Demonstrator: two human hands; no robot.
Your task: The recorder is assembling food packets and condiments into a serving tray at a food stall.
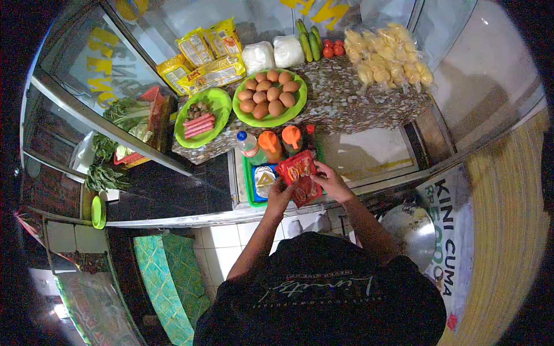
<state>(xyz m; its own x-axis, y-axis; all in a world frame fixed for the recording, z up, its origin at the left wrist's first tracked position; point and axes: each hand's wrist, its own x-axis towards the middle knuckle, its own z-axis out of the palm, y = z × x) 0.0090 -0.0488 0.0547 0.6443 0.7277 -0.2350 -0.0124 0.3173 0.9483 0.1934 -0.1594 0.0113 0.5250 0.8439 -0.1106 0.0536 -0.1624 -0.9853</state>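
Note:
Both hands hold a red printed packet (299, 175) above a green tray (250, 190) at the counter's near edge. My left hand (280, 195) grips its lower left side, and my right hand (332, 181) has its upper right side between thumb and fingers. On the tray, left of the packet, lies a blue and white pack (264, 181). Behind it stand a clear bottle with a blue cap (250, 147), two squeeze bottles with orange lids (270, 145) and a red-capped bottle (310, 138), partly hidden by the packet.
A green plate of brown eggs (298, 110) and one of pink sausages and meatballs (220, 108) stand on the speckled counter. Yellow packs (212, 75), white bags (289, 51), cucumbers (310, 43), tomatoes (328, 52) and bagged yellow food (385, 56) line the glass. Leafy greens in a red basket (158, 108) are left.

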